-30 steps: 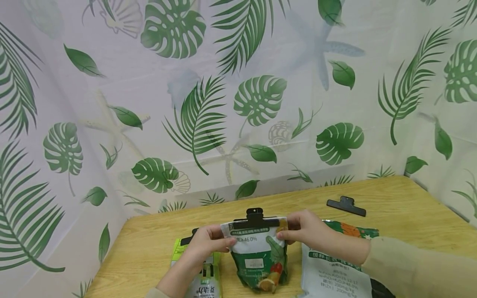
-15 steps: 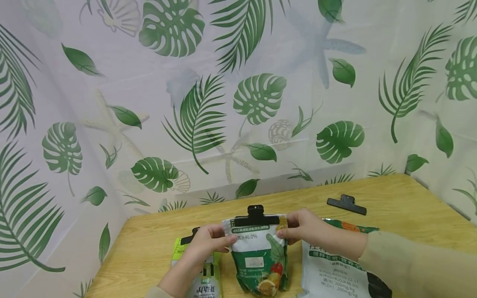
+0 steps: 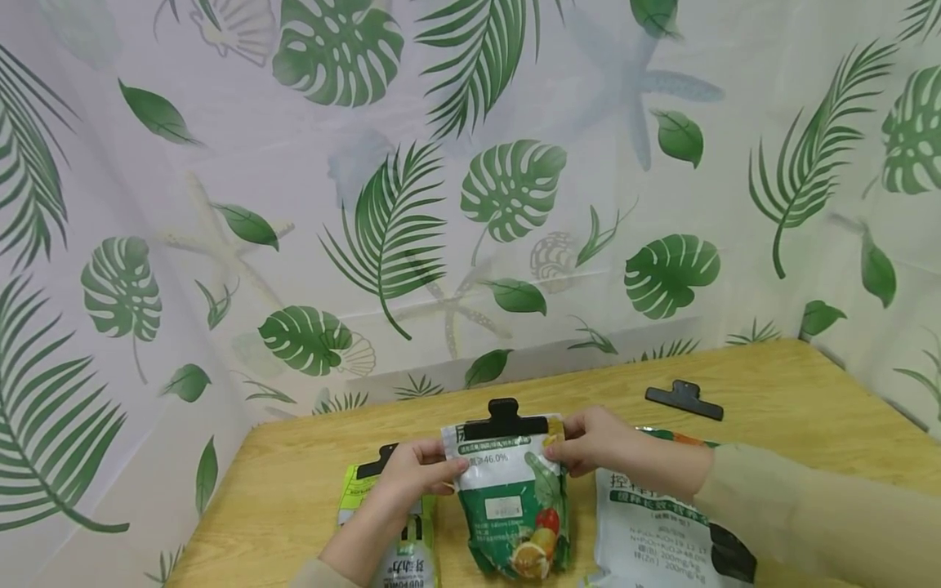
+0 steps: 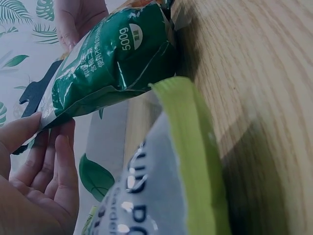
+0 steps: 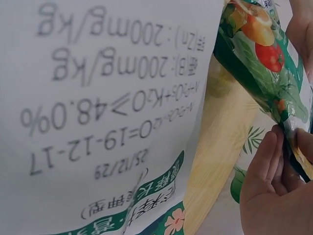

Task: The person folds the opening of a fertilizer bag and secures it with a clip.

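A green and white pouch [image 3: 507, 498], printed with vegetables and fruit, stands at the middle of the near table. A black bag clip [image 3: 507, 420] sits across its top edge. My left hand [image 3: 413, 474] pinches the pouch's upper left corner between thumb and fingers; my right hand [image 3: 601, 445] pinches the upper right corner. In the left wrist view the pouch's green back [image 4: 110, 61] reads 500g, with the left thumb and fingertips on either side of its top corner. From the right wrist, the right hand [image 5: 274, 181] grips the opposite corner.
To the left lies a lime and white bag [image 3: 417, 555] with its own black clip [image 3: 376, 462], partly behind the left hand. A larger white and green bag [image 3: 647, 531] lies on the right under the right forearm. Another black clip [image 3: 685, 398] rests on the wooden table [image 3: 294, 490] farther back.
Both hands keep their grip on the pouch's corners. Its clipped top edge has risen slightly, and the right sleeve has shifted a little to the left.
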Tool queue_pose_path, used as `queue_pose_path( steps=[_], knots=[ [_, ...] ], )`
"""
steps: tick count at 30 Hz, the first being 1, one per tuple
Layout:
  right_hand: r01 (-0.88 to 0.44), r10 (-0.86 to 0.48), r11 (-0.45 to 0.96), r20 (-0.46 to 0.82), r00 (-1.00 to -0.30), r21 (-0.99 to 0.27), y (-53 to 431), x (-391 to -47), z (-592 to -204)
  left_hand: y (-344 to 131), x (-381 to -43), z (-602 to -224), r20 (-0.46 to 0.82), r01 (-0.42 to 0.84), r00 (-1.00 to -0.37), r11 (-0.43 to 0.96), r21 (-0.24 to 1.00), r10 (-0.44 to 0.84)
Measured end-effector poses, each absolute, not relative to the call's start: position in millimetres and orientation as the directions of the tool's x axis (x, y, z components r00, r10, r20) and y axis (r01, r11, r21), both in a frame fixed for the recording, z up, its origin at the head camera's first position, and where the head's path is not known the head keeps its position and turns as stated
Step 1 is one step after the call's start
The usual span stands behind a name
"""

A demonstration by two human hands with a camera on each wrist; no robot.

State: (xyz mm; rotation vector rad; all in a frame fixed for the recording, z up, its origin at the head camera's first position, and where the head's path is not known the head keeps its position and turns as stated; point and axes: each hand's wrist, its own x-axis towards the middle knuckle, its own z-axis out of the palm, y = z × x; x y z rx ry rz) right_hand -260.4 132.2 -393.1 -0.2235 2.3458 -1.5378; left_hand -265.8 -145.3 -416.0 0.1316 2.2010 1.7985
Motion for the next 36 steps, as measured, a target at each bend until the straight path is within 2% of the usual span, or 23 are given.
queue_pose_path(
  steps=[16,26,36],
  knots=[
    [0.113,-0.261,0.401,-0.231,-0.937,-0.909,125.2,-271.3,-397.0,-143.2,-270.4,-418.6,-0.175,-0.123,-0.960,0.233,0.965,0.218],
    [0.140,-0.243,0.421,-0.260,-0.935,-0.896,124.2,-276.1,-402.2,-141.9,-273.4,-420.3,-0.192,-0.127,-0.958,0.284,0.950,0.214],
    [0.201,-0.167,0.461,-0.307,-0.937,-0.864,120.5,-279.1,-405.7,-139.0,-278.9,-415.8,-0.235,-0.147,-0.949,0.367,0.919,0.210]
  ],
)
